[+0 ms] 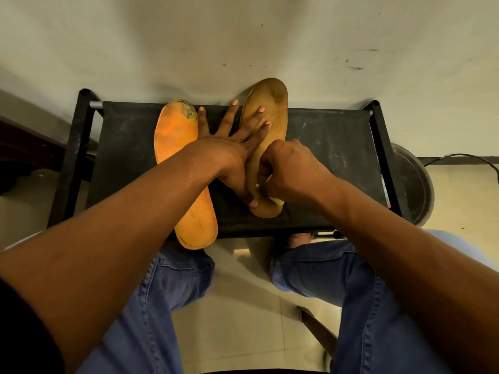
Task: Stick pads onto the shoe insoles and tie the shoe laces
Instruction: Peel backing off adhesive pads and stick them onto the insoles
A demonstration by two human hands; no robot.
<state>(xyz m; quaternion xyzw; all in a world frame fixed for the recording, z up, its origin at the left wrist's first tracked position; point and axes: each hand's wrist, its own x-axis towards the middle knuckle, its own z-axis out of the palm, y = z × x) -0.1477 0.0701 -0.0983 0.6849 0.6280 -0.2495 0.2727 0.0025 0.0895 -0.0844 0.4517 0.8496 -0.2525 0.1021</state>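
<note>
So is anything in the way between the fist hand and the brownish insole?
Nothing visible. The right hand is curled on the brownish tan insole's heel end, beside the spread left hand pressing it down.

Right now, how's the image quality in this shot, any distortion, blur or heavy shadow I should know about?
Head view: wide-angle distortion bows the black stand and the wall line; light is warm and dim, edges darker; both insoles, the orange insole and the tan insole, are sharp; the right hand shades and hides the tan insole's heel area, so what it pinches is unclear; left hand lies flat, clearly lit.
</note>
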